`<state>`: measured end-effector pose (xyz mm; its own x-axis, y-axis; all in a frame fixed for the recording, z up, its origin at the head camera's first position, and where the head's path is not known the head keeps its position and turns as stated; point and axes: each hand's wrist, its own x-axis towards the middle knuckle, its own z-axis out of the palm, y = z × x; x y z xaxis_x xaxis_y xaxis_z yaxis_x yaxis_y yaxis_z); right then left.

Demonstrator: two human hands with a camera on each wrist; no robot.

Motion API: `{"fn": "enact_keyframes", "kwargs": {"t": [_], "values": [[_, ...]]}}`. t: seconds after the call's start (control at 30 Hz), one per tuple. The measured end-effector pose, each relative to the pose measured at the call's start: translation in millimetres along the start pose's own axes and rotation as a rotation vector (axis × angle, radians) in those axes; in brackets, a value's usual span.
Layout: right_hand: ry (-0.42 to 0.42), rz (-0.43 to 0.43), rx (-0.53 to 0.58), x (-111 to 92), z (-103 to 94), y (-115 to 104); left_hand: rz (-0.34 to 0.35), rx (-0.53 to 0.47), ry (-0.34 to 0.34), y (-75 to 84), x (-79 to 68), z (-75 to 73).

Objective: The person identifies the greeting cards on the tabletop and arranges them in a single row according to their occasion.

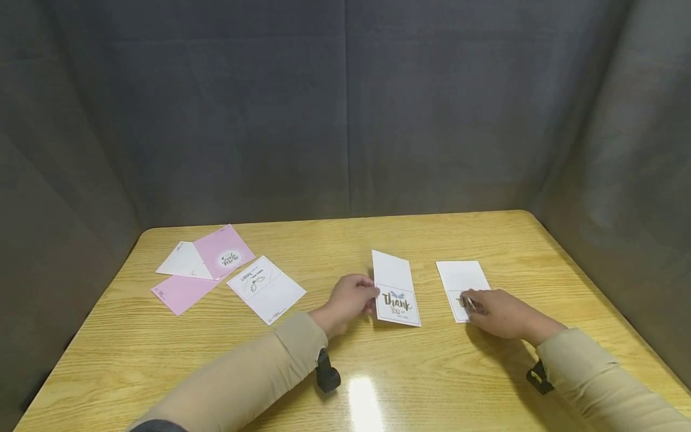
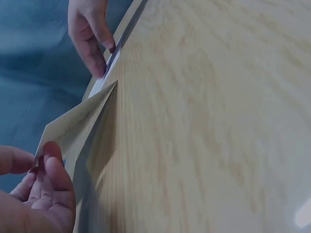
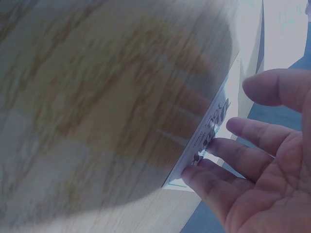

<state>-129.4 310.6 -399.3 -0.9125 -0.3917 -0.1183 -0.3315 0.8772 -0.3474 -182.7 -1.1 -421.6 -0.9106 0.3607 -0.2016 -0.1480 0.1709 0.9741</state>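
Observation:
My left hand [image 1: 351, 298] pinches the left edge of a white card [image 1: 391, 270] printed "Thank You" on its lower half. In the left wrist view that card [image 2: 73, 119] is tilted, its held edge raised off the table. Farther right, a second white card [image 1: 462, 275] lies on the table, with dark lettering on its lower half. My right hand [image 1: 507, 315] is over that lower part and hides some of the print. Seen from the right wrist, the fingers [image 3: 248, 158] are spread and loosely bent at the card, with the thumb apart from it.
On the left of the wooden table [image 1: 324, 240] lie a white card [image 1: 283, 294] with a drawing and lettering, an overlapping pink card [image 1: 207, 243], another pink piece [image 1: 186, 294] and a white piece [image 1: 183, 262]. Grey curtains [image 1: 345, 120] stand behind and at both sides.

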Motion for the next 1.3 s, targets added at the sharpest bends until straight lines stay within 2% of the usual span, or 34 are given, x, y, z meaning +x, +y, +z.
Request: {"fn": "enact_keyframes", "kwargs": {"t": [0.23,0.4,0.5,0.8,0.87,1.0,1.07,1.17,1.3], "values": [[0.029,-0.018,-0.026,0.5,1.5,1.0,-0.046,-0.075,-0.067,3.9,-2.4,11.5],[0.033,-0.016,-0.036,0.9,2.3,1.8,-0.105,-0.003,-0.145,7.9,-7.0,12.4],[0.027,-0.016,-0.038,1.2,1.6,2.0,-0.091,0.099,-0.189,9.6,-10.6,12.3],[0.019,-0.017,-0.042,1.1,1.1,1.9,0.075,0.483,-0.326,15.9,-18.8,9.2],[0.009,-0.010,-0.040,0.7,1.1,1.6,0.135,0.634,-0.350,14.7,-19.7,8.5],[-0.002,-0.004,-0.045,0.5,1.3,1.5,0.302,0.999,-0.382,10.2,-21.2,10.0],[-0.006,-0.003,-0.051,0.5,1.4,1.3,0.354,1.123,-0.396,8.7,-22.1,11.9],[-0.008,-0.002,-0.063,0.1,1.7,0.7,0.361,1.192,-0.423,6.8,-22.9,15.0],[-0.006,0.000,-0.070,-1.1,2.7,-0.5,0.340,1.200,-0.448,6.7,-23.4,18.4]]}}
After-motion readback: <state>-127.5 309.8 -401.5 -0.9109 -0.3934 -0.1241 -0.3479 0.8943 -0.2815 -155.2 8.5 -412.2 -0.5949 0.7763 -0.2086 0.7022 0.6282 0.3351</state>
